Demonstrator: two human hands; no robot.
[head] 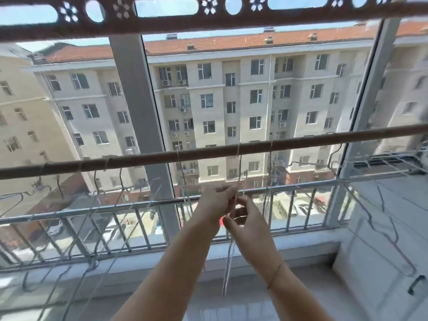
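A brown pole (pixel 208 152) runs across the window at chest height. A thin pale cord (pixel 239 172) is looped over it and hangs down in front of the glass. My left hand (pixel 216 201) and my right hand (pixel 246 218) meet just below the pole, each pinching the cord between fingers and thumb. The cord's loose ends (pixel 228 262) dangle between my forearms. A thin bracelet sits on my right wrist.
Several wire hangers (pixel 97 228) hang from the pole on the left, and more wire hangers (pixel 382 218) on the right. A metal railing (pixel 143 224) lines the window above the white sill (pixel 278 249). A perforated rail (pixel 162 22) spans overhead.
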